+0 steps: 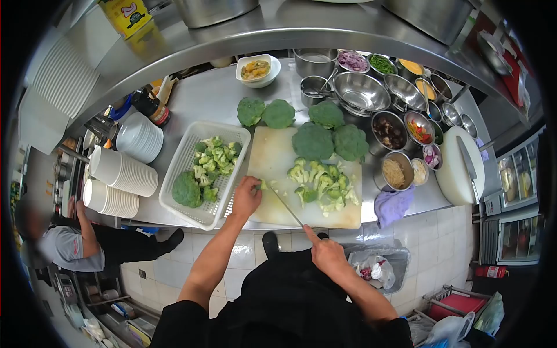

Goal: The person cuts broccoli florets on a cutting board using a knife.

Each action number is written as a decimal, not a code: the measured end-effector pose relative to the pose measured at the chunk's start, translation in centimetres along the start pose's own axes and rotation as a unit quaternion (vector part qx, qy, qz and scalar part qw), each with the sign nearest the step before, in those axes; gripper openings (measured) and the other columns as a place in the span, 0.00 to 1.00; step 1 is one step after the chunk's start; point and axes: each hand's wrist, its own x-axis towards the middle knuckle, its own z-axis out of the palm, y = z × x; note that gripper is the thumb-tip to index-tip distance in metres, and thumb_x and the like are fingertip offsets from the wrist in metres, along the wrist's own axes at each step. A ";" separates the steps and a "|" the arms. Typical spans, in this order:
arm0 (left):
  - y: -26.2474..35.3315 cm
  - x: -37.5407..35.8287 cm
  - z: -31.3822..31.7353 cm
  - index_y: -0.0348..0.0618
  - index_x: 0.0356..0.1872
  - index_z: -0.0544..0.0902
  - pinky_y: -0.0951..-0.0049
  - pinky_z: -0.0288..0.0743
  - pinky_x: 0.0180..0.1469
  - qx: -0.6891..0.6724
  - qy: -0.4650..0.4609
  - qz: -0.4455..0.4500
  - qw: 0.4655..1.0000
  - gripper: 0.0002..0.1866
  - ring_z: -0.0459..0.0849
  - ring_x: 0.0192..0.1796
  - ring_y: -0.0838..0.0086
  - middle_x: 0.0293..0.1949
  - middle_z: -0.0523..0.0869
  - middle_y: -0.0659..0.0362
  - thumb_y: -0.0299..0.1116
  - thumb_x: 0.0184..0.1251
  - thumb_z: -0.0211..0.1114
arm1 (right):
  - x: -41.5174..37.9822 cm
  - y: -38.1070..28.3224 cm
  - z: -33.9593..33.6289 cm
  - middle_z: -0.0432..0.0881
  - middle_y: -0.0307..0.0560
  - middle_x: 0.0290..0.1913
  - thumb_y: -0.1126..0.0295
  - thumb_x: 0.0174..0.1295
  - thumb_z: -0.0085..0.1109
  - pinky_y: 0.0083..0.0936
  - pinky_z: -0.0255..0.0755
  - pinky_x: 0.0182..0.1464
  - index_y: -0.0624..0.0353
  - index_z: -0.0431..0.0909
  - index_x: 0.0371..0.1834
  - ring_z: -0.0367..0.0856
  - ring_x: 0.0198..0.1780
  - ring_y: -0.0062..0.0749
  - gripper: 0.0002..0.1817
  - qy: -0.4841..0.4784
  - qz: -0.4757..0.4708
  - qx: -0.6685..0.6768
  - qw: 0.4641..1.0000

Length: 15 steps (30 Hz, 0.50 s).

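My right hand [328,253] grips a knife [286,206] by its handle, the blade slanting up and left across the white cutting board [267,156]. At the blade's tip, my left hand [248,196] pinches a small broccoli floret [263,184] near the board's left edge. Cut florets [325,184] lie in a pile right of the knife. Behind them rest whole broccoli heads [313,141], two of them partly off the board. Left of the board, a white plastic basket [246,139] holds more florets and one larger broccoli head [187,189].
Metal bowls [361,91] with chopped ingredients crowd the right back. A round white board [455,168] carries another knife [466,158]. A purple cloth [394,206] hangs at the front edge. Stacked white bowls [123,171] stand left. A person [69,243] is at the left; a bin [400,272] sits below.
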 end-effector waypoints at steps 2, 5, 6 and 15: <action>0.8 0.2 -1.6 0.38 0.44 0.81 0.67 0.79 0.45 -0.021 -0.006 -0.036 0.999 0.18 0.84 0.42 0.61 0.45 0.84 0.52 0.16 0.50 0.73 | -0.1 0.6 0.0 0.84 0.59 0.26 0.71 0.64 0.56 0.53 0.80 0.35 0.43 0.64 0.79 0.84 0.28 0.58 0.36 0.000 -0.009 0.024 1.000; 4.9 2.8 -6.0 0.38 0.52 0.82 0.59 0.77 0.56 0.173 0.158 0.053 0.971 0.25 0.83 0.51 0.53 0.50 0.85 0.49 0.21 0.50 0.77 | -0.8 1.0 -0.7 0.83 0.60 0.26 0.72 0.65 0.54 0.54 0.79 0.35 0.42 0.64 0.79 0.83 0.28 0.59 0.36 0.011 -0.015 0.087 0.996; 8.1 4.0 -7.4 0.38 0.55 0.82 0.56 0.76 0.59 0.242 0.184 0.054 0.951 0.27 0.82 0.54 0.51 0.51 0.85 0.48 0.22 0.50 0.78 | -0.8 1.1 -0.4 0.83 0.61 0.27 0.72 0.65 0.54 0.54 0.79 0.35 0.41 0.64 0.79 0.83 0.28 0.60 0.35 0.018 -0.019 0.107 0.994; 3.4 6.4 8.0 0.43 0.59 0.83 0.67 0.80 0.51 0.018 -0.154 -0.066 0.986 0.23 0.88 0.47 0.60 0.55 0.87 0.47 0.28 0.59 0.73 | 4.4 0.2 0.4 0.83 0.66 0.31 0.71 0.68 0.52 0.53 0.77 0.43 0.39 0.62 0.80 0.83 0.33 0.63 0.35 -0.128 0.090 0.317 0.936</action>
